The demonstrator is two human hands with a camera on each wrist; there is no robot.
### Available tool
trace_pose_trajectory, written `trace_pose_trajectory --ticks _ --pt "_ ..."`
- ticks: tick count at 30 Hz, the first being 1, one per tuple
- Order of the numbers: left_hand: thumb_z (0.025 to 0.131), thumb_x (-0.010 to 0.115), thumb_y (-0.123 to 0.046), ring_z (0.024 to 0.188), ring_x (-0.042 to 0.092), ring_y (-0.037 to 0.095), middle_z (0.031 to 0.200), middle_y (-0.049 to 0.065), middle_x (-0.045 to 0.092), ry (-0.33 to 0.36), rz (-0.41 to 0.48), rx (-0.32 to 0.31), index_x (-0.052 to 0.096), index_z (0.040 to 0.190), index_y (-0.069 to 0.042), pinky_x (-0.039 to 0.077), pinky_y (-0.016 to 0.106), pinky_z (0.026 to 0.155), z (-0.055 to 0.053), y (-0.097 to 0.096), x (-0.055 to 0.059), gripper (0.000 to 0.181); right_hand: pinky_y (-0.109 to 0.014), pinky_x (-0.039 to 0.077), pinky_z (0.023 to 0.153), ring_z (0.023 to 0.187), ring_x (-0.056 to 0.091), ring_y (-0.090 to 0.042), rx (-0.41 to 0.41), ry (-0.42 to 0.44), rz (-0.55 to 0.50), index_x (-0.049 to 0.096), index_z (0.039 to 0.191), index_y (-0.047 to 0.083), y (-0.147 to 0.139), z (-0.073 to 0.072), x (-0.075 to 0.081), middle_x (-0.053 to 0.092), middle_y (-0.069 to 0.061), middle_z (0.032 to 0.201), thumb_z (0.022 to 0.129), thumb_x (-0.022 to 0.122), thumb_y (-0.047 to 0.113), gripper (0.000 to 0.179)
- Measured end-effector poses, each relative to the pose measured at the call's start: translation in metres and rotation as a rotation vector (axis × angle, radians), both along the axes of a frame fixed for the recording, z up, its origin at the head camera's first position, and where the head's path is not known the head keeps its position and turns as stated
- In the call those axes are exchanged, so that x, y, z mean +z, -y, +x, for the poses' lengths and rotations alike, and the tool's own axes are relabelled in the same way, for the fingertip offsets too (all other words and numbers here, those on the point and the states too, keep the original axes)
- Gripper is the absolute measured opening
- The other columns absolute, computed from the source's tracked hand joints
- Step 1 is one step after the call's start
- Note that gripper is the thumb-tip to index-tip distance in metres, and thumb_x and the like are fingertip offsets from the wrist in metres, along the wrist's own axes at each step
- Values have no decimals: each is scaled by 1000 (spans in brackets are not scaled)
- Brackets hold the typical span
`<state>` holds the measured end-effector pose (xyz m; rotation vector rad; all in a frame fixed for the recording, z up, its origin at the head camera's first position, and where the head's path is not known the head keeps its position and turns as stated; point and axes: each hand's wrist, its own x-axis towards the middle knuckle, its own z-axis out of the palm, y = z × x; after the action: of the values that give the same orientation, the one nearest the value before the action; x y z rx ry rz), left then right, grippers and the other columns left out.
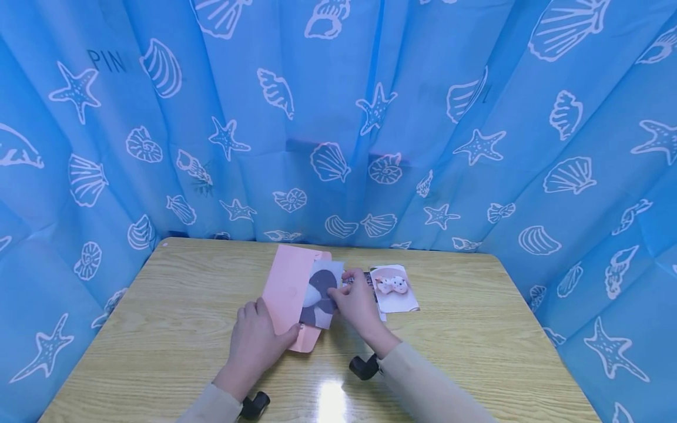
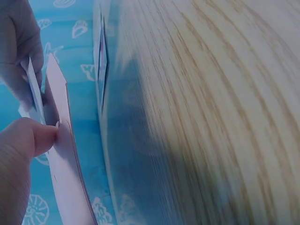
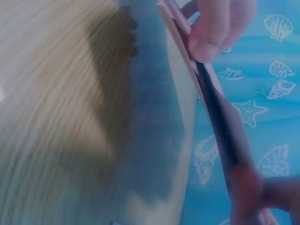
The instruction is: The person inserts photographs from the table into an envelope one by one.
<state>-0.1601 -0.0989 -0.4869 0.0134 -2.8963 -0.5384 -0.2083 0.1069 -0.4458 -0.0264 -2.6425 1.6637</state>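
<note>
One photo [image 1: 319, 296] juts from the pink envelope's [image 1: 287, 288] mouth between two hands [image 1: 257, 336] [image 1: 357, 301].

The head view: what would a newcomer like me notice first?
Probably the bright blue curtain with white shells and starfish, filling the background behind the wooden table. Next, the pink envelope near the table's middle, held by the left hand, while the right hand pinches a grey-and-white picture card at its right side. A photo lies farther right.

Speckled picture [image 1: 369, 280] partly hidden behind the right hand [image 1: 359, 306], its subject unclear.
</note>
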Motion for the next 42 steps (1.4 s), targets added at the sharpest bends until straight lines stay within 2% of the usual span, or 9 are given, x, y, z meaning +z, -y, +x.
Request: trace_pose_trajectory --ticks 5,8,11,21,33,42 --pt "72 65 -67 102 49 39 111 30 51 11 -2 2 45 125 18 48 47 82 0 -1 1 102 -42 54 51 56 65 -36 32 9 -55 43 123 1 5 -2 -7 65 -9 81 92 65 7 38" --pt "73 65 -67 104 48 40 113 31 51 18 1 7 44 126 18 47 48 84 0 -1 2 103 -48 54 56 57 65 -35 67 22 -108 42 128 1 7 -1 -10 63 -12 89 93 60 3 40" --pt "73 65 -67 104 48 39 113 30 50 25 12 12 44 126 18 47 48 84 0 -1 2 102 -49 54 58 57 65 -31 93 16 -118 42 130 1 9 -1 -12 61 -14 91 93 56 0 40" --pt "74 66 -65 106 46 39 115 30 50 36 50 -1 44 127 17 46 48 85 1 -2 5 100 -35 55 53 58 65 -21 64 16 -153 45 125 2 20 -2 -16 59 -13 88 89 60 -5 39" --pt "73 66 -65 104 46 40 113 30 50 -14 54 -25 44 126 18 45 48 84 3 -2 5 100 -32 55 53 58 64 -20 69 18 -95 47 127 0 28 -3 -16 59 -11 87 89 60 -2 40" --pt "71 69 -64 99 48 40 107 29 51 -58 37 -39 45 123 17 45 48 80 3 -4 7 99 -31 55 54 58 64 -18 74 9 -100 55 120 -3 33 -4 -16 60 -9 86 87 61 -4 33"
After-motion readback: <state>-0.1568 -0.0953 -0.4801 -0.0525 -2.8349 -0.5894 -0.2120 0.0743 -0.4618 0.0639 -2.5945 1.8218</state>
